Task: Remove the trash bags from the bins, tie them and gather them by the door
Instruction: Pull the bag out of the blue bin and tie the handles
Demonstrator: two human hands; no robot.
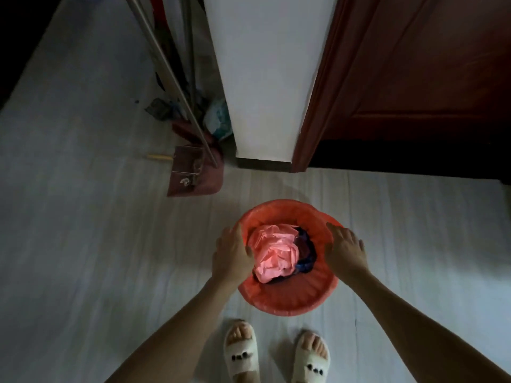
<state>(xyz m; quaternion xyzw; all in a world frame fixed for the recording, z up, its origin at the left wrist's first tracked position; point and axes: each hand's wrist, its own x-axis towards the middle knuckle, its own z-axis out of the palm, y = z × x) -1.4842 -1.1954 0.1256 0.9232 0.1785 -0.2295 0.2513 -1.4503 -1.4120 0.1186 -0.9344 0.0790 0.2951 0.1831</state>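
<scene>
A round bin lined with an orange-red trash bag [287, 297] stands on the floor right in front of my feet. Inside it lie crumpled pink plastic [273, 252] and some dark blue rubbish [305, 252]. My left hand [231, 254] lies on the bag's left rim, thumb hooked over the inside edge. My right hand [345, 250] rests on the right rim with its fingers spread and fairly straight. Whether either hand pinches the bag film is hard to tell.
A dark red dustpan [195, 172] with broom and mop poles [171, 76] leans in the corner at upper left. A white wall edge [265, 78] and a dark red door [414, 73] stand behind the bin. Pale floor [83, 244] spreads all around.
</scene>
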